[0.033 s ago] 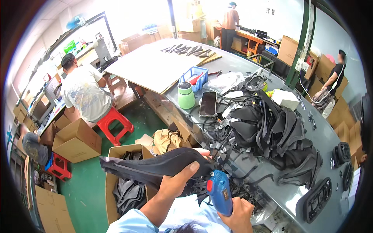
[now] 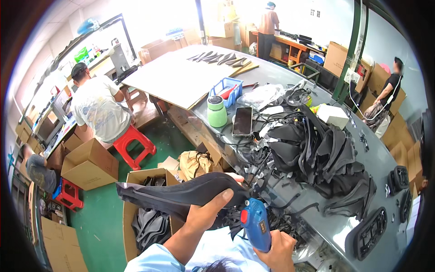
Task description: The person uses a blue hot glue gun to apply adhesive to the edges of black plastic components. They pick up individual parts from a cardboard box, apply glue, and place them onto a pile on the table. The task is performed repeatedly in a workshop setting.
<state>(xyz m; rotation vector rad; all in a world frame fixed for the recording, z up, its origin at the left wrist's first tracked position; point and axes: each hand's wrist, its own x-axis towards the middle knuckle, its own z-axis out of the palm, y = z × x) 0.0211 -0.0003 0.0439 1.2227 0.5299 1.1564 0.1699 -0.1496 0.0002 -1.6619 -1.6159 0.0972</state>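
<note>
My left hand (image 2: 206, 213) grips a long, curved black foam piece (image 2: 181, 192) between thumb and fingers, just above my lap. The piece stretches to the left over an open box, and its right end is near my other hand's tool. In my right hand (image 2: 279, 251) is a blue handheld power tool (image 2: 257, 224) with a red button. Its head points up at the right end of the foam piece; I cannot tell whether they touch. Black trimmings lie below and beside the tool. A heap of similar black pieces (image 2: 317, 154) covers the table to the right.
An open carton (image 2: 130, 226) of black pieces stands at lower left. On the grey table (image 2: 312, 235) are a green bottle (image 2: 217, 112), a phone (image 2: 242, 121), a blue basket (image 2: 235, 85) and black molded parts (image 2: 367, 233). A seated person (image 2: 99, 106) works at left; others are farther off.
</note>
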